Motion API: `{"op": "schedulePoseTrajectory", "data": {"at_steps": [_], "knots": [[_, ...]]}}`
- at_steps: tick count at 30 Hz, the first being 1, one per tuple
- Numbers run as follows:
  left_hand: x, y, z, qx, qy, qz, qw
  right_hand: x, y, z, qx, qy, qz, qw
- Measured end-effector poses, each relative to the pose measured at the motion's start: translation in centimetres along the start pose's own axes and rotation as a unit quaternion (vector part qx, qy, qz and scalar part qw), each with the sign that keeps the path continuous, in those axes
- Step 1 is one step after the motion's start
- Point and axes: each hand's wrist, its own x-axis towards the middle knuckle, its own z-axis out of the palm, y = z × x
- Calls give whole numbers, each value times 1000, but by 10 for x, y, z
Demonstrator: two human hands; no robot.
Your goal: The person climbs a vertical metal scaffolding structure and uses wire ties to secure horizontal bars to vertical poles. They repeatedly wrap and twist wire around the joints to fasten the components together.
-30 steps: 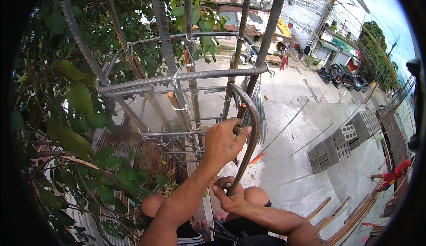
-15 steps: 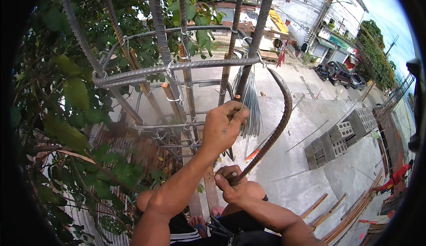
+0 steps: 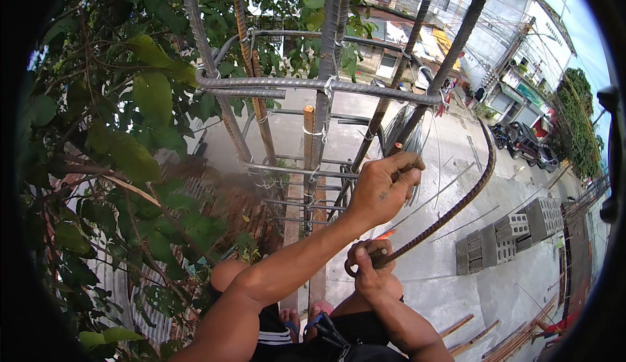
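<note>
My right hand [image 3: 370, 269] is closed around the lower end of a curved, ribbed steel hook bar [image 3: 460, 204]. From the fist the bar sweeps up and right to a pointed tip, apart from the rebar cage. My left hand [image 3: 383, 192] is raised with thumb and fingers pinched; whatever they hold is too small to make out. Just behind it hangs a bundle of thin grey tie wire [image 3: 409, 134], partly hidden by an upright bar. The front stirrup [image 3: 293, 85] runs across the uprights, a wire tie [image 3: 328, 88] on its middle.
Leafy branches [image 3: 124, 160] crowd the left side. Below, a narrow wooden plank [image 3: 317, 251] lies under my feet. On the concrete lower right stand hollow blocks [image 3: 505, 238] and lumber [image 3: 466, 342]. Parked vehicles [image 3: 521, 143] and buildings lie beyond.
My view has swung left, so the cage sits farther right. The hook's tip has moved away from the stirrup's right corner. My left hand stays pinched in front of the wire bundle.
</note>
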Motion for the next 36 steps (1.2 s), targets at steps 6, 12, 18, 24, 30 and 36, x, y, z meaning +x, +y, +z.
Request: {"op": "schedulePoseTrajectory", "data": {"at_steps": [6,12,18,24,30,36], "knots": [[4,5,2,11,-60,-49,997,0,-4,-2,28,22,30,999],[-10,-14,-8,112,-21,235,965,3,-4,-6,39,27,-22,999],[-31,-39,-29,252,-98,377,886,9,-10,-12,39,50,-103,993],[-62,-52,-28,349,-102,410,837,-5,-24,-10,141,31,-127,981],[-86,-56,-44,471,-63,334,814,-12,-44,-21,168,-59,-62,982],[-98,-64,-63,513,-92,275,808,-14,-40,-16,82,-1,15,997]]}}
